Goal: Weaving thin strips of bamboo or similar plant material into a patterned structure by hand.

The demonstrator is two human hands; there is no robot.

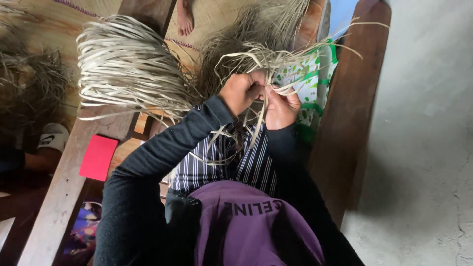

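Two hands shown, left hand (240,91) and right hand (282,107) closed on pale fibre strips (268,59), one looped bundle (125,66) beside, two wooden beams (352,103) flanking, concrete floor (428,123) open rightward.

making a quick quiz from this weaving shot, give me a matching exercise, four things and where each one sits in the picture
Things:
1. red card
2. big bundle of pale strips
3. bare foot
4. grey wall

Places:
A. top edge, on the woven mat
B. right side of the picture
C. lower left, on a wooden plank
D. upper left, beside the left hand

Pairs: 1-C, 2-D, 3-A, 4-B

Both hands, the right hand too, are closed on thin strips.
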